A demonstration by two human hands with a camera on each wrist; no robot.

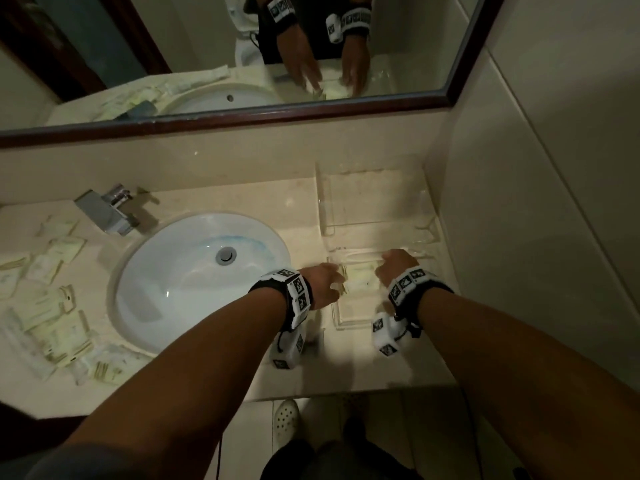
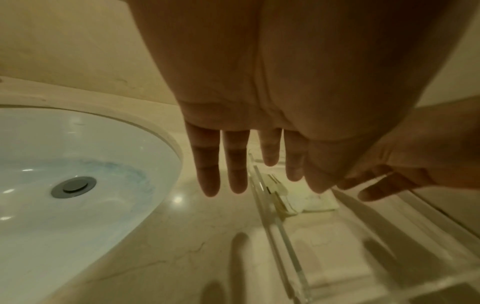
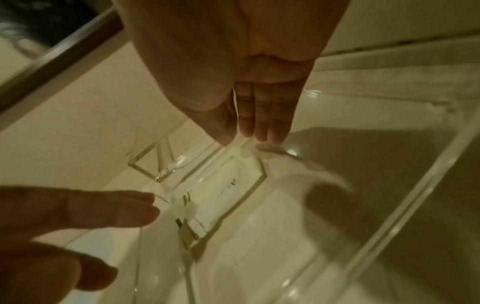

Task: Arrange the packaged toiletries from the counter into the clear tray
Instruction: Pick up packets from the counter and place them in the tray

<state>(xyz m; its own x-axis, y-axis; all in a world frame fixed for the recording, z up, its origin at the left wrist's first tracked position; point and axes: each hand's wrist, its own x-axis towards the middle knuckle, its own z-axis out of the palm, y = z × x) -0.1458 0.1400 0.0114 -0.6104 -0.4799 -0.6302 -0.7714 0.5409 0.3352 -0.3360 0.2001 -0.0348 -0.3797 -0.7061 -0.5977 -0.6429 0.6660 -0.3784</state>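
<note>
Both forearms reach forward over the front edge of the counter [image 1: 242, 199], each with a black band and white tagged blocks at the wrist. The left hand [image 1: 323, 284] hangs just right of the sink [image 1: 194, 282], over the left wall of the clear tray [image 1: 337, 317]. In the left wrist view its palm faces down and the fingers [image 2: 235, 164] point straight and slightly spread, gripping nothing. The fingertips are above the tray's left wall and the counter beside it; whether they touch the tray cannot be told.

The right hand [image 1: 396, 266] is over the far part of the tray's front compartment. In the right wrist view its fingers [image 3: 261, 115] are straight and held together, pointing down, with the thumb alongside them. They hold nothing, and their tips are close to the tray's inner divider.

A flat pale packet [image 3: 223, 185] lies on the tray floor between the two hands, near the left wall, with neither hand gripping it. The tray stands at the right end of the counter, close to the side wall.

A scattered heap of packets [image 1: 52, 306] lies on the counter left of the sink. A chrome tap [image 1: 107, 211] stands behind the sink, and a framed mirror [image 1: 242, 53] hangs above it.
</note>
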